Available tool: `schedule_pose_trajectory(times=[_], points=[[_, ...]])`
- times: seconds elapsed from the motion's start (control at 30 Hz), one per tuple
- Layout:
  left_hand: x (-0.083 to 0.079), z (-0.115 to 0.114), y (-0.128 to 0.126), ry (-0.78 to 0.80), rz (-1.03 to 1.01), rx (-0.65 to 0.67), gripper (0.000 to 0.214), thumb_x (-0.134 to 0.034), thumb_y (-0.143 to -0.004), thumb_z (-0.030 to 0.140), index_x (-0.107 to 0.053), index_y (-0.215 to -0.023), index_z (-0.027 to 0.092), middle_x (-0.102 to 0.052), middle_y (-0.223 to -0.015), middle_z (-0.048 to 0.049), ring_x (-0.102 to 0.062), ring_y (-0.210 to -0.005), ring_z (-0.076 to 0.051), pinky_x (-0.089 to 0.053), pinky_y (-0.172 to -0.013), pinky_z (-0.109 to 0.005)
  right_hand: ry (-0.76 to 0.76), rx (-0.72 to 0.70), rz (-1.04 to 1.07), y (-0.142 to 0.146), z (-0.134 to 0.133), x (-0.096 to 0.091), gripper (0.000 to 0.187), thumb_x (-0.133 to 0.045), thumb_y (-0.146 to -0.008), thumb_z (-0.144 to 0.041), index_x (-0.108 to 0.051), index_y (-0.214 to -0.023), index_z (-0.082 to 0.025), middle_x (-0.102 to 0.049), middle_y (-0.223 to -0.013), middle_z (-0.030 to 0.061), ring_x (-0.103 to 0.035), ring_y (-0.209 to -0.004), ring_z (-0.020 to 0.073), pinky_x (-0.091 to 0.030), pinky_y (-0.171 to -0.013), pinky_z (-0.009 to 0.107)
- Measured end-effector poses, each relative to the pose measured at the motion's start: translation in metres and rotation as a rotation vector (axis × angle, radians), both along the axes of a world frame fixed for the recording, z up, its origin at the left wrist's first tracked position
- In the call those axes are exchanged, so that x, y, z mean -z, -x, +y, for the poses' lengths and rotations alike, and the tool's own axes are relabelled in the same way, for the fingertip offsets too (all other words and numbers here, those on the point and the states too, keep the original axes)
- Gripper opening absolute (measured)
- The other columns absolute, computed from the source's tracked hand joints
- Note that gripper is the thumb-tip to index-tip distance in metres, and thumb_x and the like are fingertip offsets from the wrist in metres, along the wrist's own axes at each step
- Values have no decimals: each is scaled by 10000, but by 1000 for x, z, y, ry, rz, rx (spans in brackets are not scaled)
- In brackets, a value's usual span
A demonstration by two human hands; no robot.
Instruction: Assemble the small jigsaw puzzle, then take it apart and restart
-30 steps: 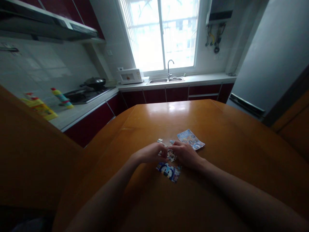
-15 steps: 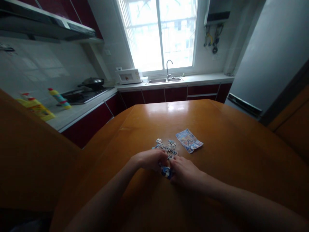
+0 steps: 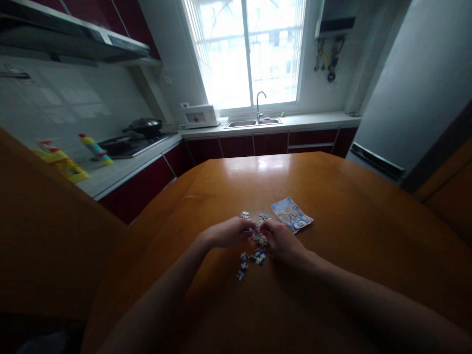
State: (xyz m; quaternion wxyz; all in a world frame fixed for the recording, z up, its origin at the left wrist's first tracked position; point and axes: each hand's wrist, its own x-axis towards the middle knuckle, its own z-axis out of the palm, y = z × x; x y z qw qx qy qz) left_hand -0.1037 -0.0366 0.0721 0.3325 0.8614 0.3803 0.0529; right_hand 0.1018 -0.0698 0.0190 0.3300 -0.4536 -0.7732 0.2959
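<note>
My left hand [image 3: 232,232] is over the left side of a pile of small jigsaw puzzle pieces [image 3: 261,240], its fingers curled down among them. From the other side my right hand [image 3: 283,240] reaches into the same pile, thumb and fingers bent together. Whatever is between the fingertips of either hand is too small to make out. Nearer to me lie a blue and white cluster of puzzle pieces [image 3: 258,256] and a narrow strip of pieces [image 3: 242,268]. A colourful printed picture sheet [image 3: 291,212] lies just beyond my right hand, which partly overlaps its lower edge.
All of this rests on a large wooden table [image 3: 206,196]. Around it are a counter with a sink [image 3: 254,124], a microwave [image 3: 201,117], a wok [image 3: 145,127] on the stove, yellow bottles [image 3: 70,167] and a fridge [image 3: 413,98].
Both hands have moved away from me, from the near blue pieces onto the pile. The blue cluster and the strip now lie uncovered on the table. The view has shifted slightly.
</note>
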Motion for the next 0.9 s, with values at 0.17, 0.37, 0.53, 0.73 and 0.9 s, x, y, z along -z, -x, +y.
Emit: schedule_pose_trajectory(times=[0.17, 0.37, 0.53, 0.73, 0.9], points=[[-2, 2, -1, -45, 79, -49, 360, -488, -963, 389, -643, -772, 126, -563, -674, 0, -445, -619, -105, -346, -573, -211, -24, -2, 67, -2, 5, 5, 116, -556, -911, -170, -658, -855, -172, -694, -817, 42, -615, -761, 169, -440, -695, 278], [4, 6, 5, 31, -2, -54, 250, -492, -937, 238, -713, -898, 128, -676, -766, -32, -569, -684, -119, -426, -647, -214, -20, 4, 163, -2, 9, 11, 105, -602, -855, -140, -699, -872, -174, -693, -806, 28, -610, -746, 161, -456, -701, 276], [9, 9, 9, 13, -35, -49, 295, -507, -878, 114, -748, -1038, 169, -746, -980, -65, -654, -859, -158, -488, -785, -257, 28, 12, 264, -1, 11, 16, 196, -554, -849, -116, -721, -935, -174, -714, -824, 33, -637, -779, 172, -475, -712, 283], [10, 12, 11, 14, -69, -99, 307, -554, -827, 103, -725, -1074, 163, -742, -924, -52, -651, -796, -141, -499, -718, -236, -52, 4, 333, 0, 12, 18, 216, -519, -868, -116, -699, -968, -182, -699, -881, 46, -650, -815, 173, -504, -735, 298], [13, 16, 11, 58, -105, -144, 218, -636, -828, 194, -724, -1020, 138, -723, -839, -48, -631, -701, -123, -475, -629, -205, -89, 41, 425, 1, 15, 21, 211, -542, -861, -129, -665, -1027, -173, -671, -956, 69, -667, -797, 162, -542, -749, 313]])
